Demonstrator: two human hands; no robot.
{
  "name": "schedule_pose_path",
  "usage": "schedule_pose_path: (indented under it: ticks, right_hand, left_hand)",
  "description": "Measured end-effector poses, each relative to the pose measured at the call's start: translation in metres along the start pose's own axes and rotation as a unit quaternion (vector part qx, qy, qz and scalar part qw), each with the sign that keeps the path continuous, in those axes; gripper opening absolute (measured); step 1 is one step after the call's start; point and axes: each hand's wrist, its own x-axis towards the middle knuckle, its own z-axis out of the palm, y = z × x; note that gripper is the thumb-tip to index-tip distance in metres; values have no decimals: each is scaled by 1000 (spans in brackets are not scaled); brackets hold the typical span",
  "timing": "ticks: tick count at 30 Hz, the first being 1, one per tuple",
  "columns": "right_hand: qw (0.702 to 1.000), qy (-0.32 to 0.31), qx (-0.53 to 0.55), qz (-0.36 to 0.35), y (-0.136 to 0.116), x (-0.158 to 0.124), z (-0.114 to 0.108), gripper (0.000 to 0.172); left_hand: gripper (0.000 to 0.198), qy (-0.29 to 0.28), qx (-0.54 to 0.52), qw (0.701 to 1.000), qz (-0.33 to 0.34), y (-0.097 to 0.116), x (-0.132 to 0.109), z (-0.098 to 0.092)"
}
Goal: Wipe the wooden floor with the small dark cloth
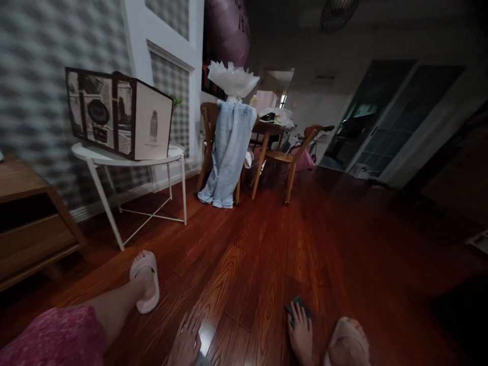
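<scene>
Over the wooden floor (267,264), my right hand (301,335) is laid on a small dark green cloth (304,303), its fingers stretched across the top. The cloth shows beyond the fingertips and at the sides; its underside is hidden. To the left, my left hand (186,341) is low over the floor, palm down with fingers apart, nothing visible in it. Whether that palm touches the boards I cannot tell. A pink slipper (147,284) is on my left foot, and another slipper (348,333) is on my right foot, close beside my right hand.
A white side table (129,161) at the left bears a dark-edged printed box (122,117). Beside it is a wooden cabinet (36,223). Farther off, jeans (231,152) hang over a chair by the dining table (267,127). Another wooden chair (292,157) stands nearby.
</scene>
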Motion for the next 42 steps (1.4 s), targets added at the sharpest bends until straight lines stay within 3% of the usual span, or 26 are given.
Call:
schedule_pose_path:
  ticks: [2,5,8,11,14,16,18,20,22,24,27,29,32,34,36,39,42]
  right_hand:
    - [998,28,-10,62,7,-9,4,67]
    - [997,18,1,69,-33,-26,4,68]
    - [997,-49,46,-44,-108,-47,1,62]
    - [973,-110,105,-174,-182,-74,-2,53]
    - [930,-150,148,-300,-226,-92,-8,52]
    - [892,-171,165,-385,-229,-87,-15,55]
    - [857,-193,169,-447,-208,-66,-21,56]
    - [863,-199,154,-439,-169,-36,-23,53]
    - [918,-169,117,-338,-120,-9,-22,50]
    - [977,-99,70,-174,-71,8,-19,51]
    - [999,3,33,8,-20,6,-16,45]
    - [998,28,32,38,-12,-7,-12,38]
    - [999,25,36,24,-33,-26,-1,37]
    - [999,24,40,16,-63,-35,9,36]
    - [998,18,56,-5,-103,-47,16,46]
    - [990,-43,104,-90,-170,-72,19,53]
    - [961,-127,142,-200,-223,-99,15,52]
  left_hand:
    - [72,-1,0,1000,-3,2,0,-4]
    - [72,4,1,1000,-2,4,1,-12]
    - [70,6,4,1000,4,5,2,-20]
    - [70,-6,3,1000,7,4,2,-23]
    - [69,-14,3,1000,12,4,2,-22]
    - [70,-14,4,1000,15,3,1,-20]
    - [71,-15,5,1000,13,2,0,-16]
    - [73,-11,4,1000,9,1,0,-12]
    - [74,-1,4,1000,8,0,-1,-8]
    - [74,7,2,1000,8,0,-1,-7]
    - [72,-2,-5,1000,2,2,-1,-11]
    - [72,-19,-15,1000,-4,4,0,-18]
    - [72,-48,-25,998,-12,7,2,-28]
    - [71,-61,-29,998,-12,8,3,-32]
    - [71,-60,-31,998,-9,7,3,-34]
    - [73,-38,-34,999,0,6,2,-31]
    - [73,-18,-30,999,10,5,1,-26]
